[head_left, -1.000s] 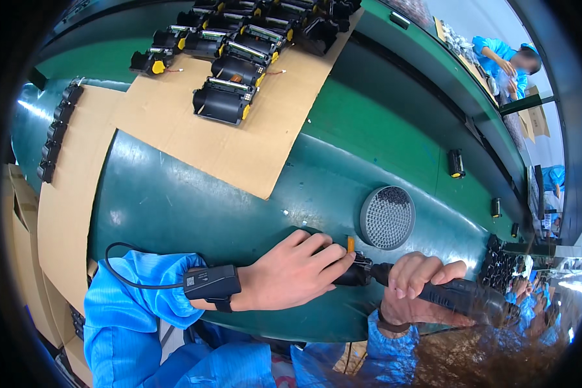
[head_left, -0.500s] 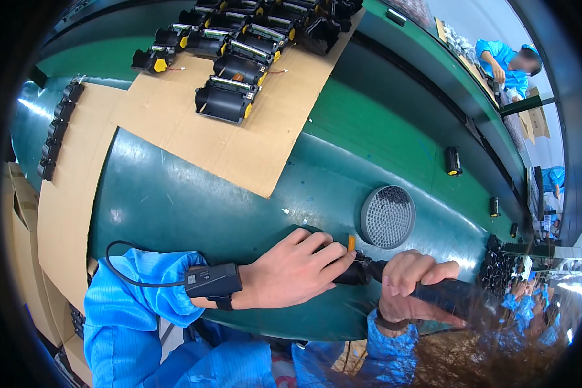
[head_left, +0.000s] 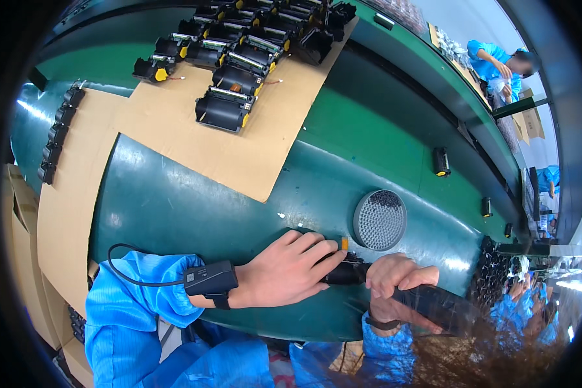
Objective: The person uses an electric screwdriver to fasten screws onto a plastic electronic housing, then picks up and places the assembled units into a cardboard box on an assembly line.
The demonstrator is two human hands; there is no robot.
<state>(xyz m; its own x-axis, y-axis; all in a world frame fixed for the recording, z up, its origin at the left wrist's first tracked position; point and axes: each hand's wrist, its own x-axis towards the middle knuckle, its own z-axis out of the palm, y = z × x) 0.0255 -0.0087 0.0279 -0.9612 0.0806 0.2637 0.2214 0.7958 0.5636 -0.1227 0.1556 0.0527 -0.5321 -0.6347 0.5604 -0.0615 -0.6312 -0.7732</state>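
My left hand lies palm down over a black plastic housing, its fingers curled over and holding it on the green bench. An orange tab sticks up beside my fingertips. In my right hand is a black electric screwdriver, its thick body slanting off to the lower right. The screwdriver's front end meets the housing by my left fingers; the bit is too dark to make out. Just beyond my hands stands a round grey tray with a dimpled floor and small dark screws gathered along its far side.
Rows of black housings with yellow knobs cover the cardboard sheet at the far left. More black parts line its left strip. Several small black units stand toward the right. A co-worker in blue sits at upper right.
The view shifts slightly, so the tray and both hands appear a little further left. My right hand and screwdriver sit slightly closer to my left hand. The co-worker's hands have moved.
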